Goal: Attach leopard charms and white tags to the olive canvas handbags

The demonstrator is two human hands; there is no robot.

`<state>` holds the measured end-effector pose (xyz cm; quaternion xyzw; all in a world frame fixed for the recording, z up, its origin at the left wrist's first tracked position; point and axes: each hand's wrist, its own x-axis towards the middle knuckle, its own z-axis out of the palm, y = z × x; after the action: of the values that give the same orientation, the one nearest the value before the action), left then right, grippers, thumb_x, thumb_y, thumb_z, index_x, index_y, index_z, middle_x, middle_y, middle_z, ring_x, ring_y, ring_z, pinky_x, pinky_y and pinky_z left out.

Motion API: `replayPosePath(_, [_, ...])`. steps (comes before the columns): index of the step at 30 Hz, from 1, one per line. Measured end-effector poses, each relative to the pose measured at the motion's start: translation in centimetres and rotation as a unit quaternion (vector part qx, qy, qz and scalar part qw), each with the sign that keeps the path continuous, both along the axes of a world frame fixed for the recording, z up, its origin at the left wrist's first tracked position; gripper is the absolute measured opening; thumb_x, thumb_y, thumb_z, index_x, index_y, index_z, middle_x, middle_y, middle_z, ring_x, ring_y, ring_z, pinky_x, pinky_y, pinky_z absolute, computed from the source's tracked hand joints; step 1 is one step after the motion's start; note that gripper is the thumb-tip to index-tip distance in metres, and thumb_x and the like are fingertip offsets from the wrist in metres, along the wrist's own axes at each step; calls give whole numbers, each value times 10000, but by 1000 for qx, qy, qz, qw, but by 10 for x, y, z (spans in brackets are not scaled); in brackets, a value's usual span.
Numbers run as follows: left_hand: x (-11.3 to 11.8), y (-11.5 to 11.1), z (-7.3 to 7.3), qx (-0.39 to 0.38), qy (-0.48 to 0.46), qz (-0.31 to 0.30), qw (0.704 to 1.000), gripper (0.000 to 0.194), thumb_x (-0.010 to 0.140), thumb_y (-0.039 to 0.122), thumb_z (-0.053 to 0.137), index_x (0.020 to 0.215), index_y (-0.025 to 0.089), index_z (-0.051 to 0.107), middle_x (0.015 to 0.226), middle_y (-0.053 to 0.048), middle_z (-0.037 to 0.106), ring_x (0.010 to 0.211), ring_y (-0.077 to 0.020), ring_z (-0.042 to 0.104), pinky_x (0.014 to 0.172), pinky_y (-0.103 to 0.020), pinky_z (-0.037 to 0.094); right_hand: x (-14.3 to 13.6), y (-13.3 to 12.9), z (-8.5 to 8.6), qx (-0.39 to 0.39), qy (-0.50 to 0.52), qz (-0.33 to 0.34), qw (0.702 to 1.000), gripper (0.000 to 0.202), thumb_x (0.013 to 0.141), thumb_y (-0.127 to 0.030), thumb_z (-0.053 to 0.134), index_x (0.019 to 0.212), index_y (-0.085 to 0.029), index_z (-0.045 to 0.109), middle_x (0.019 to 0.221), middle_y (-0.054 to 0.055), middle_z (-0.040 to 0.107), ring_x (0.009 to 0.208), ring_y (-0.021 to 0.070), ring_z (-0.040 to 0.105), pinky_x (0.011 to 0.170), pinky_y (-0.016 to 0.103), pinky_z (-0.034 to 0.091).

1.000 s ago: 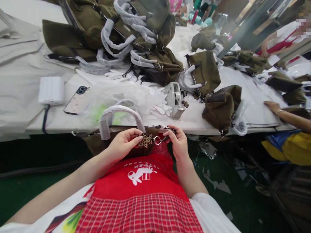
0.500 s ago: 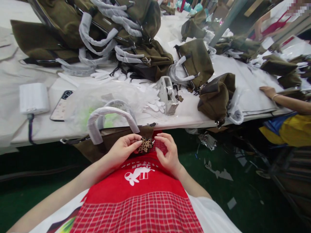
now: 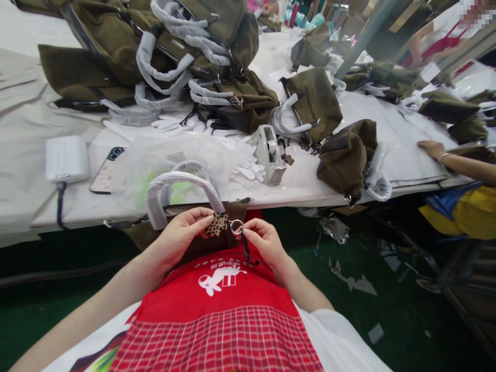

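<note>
Between my hands is a flower-shaped leopard-print bag charm point(image 3: 217, 224) with a metal key ring point(image 3: 236, 226) and a black strap point(image 3: 245, 246) hanging from it. My left hand point(image 3: 188, 227) pinches the charm by its left side. With thumb and forefinger, my right hand point(image 3: 263, 238) closes on the right side of the ring, where the strap joins. Just behind my hands, an olive handbag point(image 3: 145, 235) leans at the table edge, its handles point(image 3: 182, 178) wrapped in white film; my hands and arms hide part of it.
On the table point(image 3: 302, 194) are a tape dispenser point(image 3: 269, 155), a phone point(image 3: 104, 173), a white charger point(image 3: 66, 159), a clear plastic bag point(image 3: 127, 165) and many olive bags point(image 3: 108, 57). Another person's hand point(image 3: 432, 149) rests on the table at the right.
My right hand has closed on the ring, which now shows clearly with the black strap hanging. The charm and my left hand have shifted slightly left.
</note>
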<state>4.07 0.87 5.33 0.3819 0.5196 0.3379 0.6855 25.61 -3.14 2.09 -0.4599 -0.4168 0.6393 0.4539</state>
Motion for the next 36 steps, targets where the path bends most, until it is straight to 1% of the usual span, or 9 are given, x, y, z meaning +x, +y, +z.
replayPosePath(11, [7,-8,-6,12,19,6,1000,357,702,442,747,885,158,632,700,4,650,605,-120,572,547,-220,434,-1,-1,-4,-27,50,-59,997,213,783,-374,736,759,-181,651,703,22,696,627,147,655,594,253,528])
replayPosePath(14, [9,-11,-7,58,65,-24,996,338,757,454,679,920,163,628,740,-14,667,652,-155,617,598,-270,502,-2,-3,-6,-44,85,-64,993,190,779,-350,744,762,-183,654,710,17,699,614,133,645,609,250,531])
replayPosePath(16, [10,-13,-7,159,132,-61,976,341,788,426,644,1020,176,642,943,-66,707,851,-211,666,759,-351,552,-4,-4,-6,-58,108,-63,990,178,780,-336,746,764,-182,658,724,21,707,629,130,647,633,251,536])
replayPosePath(19, [11,-17,-4,337,237,-135,901,348,805,336,642,1134,223,654,1271,-94,624,1175,-257,579,1027,-433,462,-6,-6,-6,-84,124,-52,987,185,771,-332,754,757,-173,660,744,34,718,629,125,645,629,237,531])
replayPosePath(21, [12,-20,-3,392,263,-179,863,284,817,307,641,1087,228,675,1280,-92,618,1199,-253,565,1059,-431,440,-6,-6,-6,-105,133,-48,984,203,753,-337,766,750,-166,656,735,37,717,602,116,631,605,224,522])
replayPosePath(23, [15,-22,-2,404,264,-191,855,288,821,293,640,1096,213,662,1247,-99,634,1158,-245,589,1031,-415,465,-6,-6,-5,-130,147,-41,980,221,736,-345,776,745,-163,651,721,35,712,587,112,622,583,212,513])
replayPosePath(27, [20,-23,1,357,223,-213,882,396,844,267,585,1231,184,581,1070,-80,691,883,-178,657,805,-317,552,-4,-4,-4,-171,166,6,971,240,707,-346,793,725,-155,649,692,24,694,557,100,609,546,189,488])
replayPosePath(30, [23,-23,0,271,179,-221,920,271,845,326,595,1068,177,632,821,-26,691,664,-137,621,604,-253,517,-3,-4,-2,-170,146,23,974,260,685,-358,807,710,-153,649,627,6,664,513,91,586,507,176,459])
replayPosePath(36, [29,-28,-11,123,42,-173,976,314,770,372,677,986,166,579,763,-13,671,676,-141,631,630,-270,504,-1,-2,0,-135,72,32,988,278,689,-390,793,723,-156,648,650,17,677,535,106,586,525,205,458])
